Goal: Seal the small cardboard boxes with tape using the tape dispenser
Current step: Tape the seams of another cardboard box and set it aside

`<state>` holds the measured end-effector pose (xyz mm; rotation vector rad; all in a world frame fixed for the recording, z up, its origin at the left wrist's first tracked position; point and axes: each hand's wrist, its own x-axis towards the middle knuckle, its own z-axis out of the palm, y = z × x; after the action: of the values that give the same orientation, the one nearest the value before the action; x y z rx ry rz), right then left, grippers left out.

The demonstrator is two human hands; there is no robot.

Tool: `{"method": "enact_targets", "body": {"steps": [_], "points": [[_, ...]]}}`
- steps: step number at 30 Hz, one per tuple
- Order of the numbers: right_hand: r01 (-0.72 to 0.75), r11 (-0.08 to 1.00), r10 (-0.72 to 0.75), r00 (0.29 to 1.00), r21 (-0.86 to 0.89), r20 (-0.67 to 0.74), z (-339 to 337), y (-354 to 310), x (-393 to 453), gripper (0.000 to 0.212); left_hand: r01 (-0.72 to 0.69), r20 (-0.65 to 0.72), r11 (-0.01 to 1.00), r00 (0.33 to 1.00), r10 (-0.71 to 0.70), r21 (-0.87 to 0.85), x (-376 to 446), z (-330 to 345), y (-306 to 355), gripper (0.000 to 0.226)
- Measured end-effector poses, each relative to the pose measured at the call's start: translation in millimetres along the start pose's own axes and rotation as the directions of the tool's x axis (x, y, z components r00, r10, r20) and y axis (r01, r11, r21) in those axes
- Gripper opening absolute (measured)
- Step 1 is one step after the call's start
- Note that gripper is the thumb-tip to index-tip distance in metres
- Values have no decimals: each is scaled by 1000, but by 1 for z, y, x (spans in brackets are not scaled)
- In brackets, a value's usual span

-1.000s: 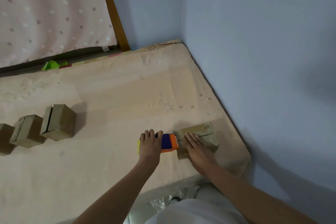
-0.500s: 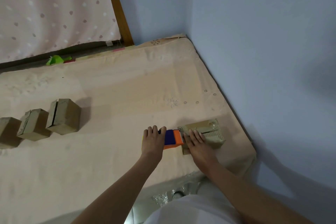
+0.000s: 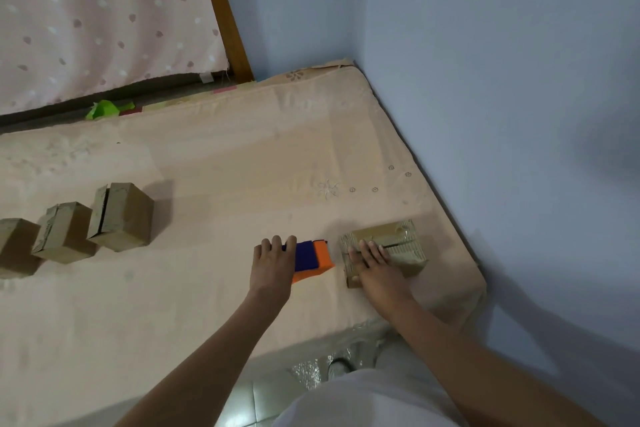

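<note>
Fingers [image 3: 372,251] of right hand [image 3: 375,269] are lying flat, pressing tape on the cardboard box [image 3: 382,251] beneath them, while left hand [image 3: 273,265] is gripping tape dispenser [image 3: 311,258] just leftward; taping step seemingly finishing, next probably fetching unsealed boxes [image 3: 119,217].

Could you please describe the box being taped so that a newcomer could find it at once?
Start at the mattress edge beside the blue wall. There the right hand presses on a cardboard box; unlike the three boxes at left, shiny tape covers it.
</note>
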<state>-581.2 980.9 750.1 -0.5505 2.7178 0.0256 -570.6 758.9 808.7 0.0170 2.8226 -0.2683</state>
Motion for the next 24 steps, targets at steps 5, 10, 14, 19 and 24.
{"method": "enact_targets", "body": {"steps": [5,10,14,19,24], "points": [[-3,999,2,999,-35,-34,3,-3,-2,65,-12,25,997,1000,10,81,-2,-7,-2,73],[0,1000,-2,995,-22,-102,8,-3,-3,75,-67,96,979,994,50,190,-1,-15,17,76],[4,999,-10,991,-45,-137,16,-3,0,73,-78,132,953,990,41,293,7,-26,37,75],[-1,1000,1,997,-3,-78,20,1,6,85,-67,148,932,989,15,356,17,-29,56,71],[-6,999,8,997,34,-71,22,1,6,87,-33,178,937,983,-32,348,17,-29,64,70]]}}
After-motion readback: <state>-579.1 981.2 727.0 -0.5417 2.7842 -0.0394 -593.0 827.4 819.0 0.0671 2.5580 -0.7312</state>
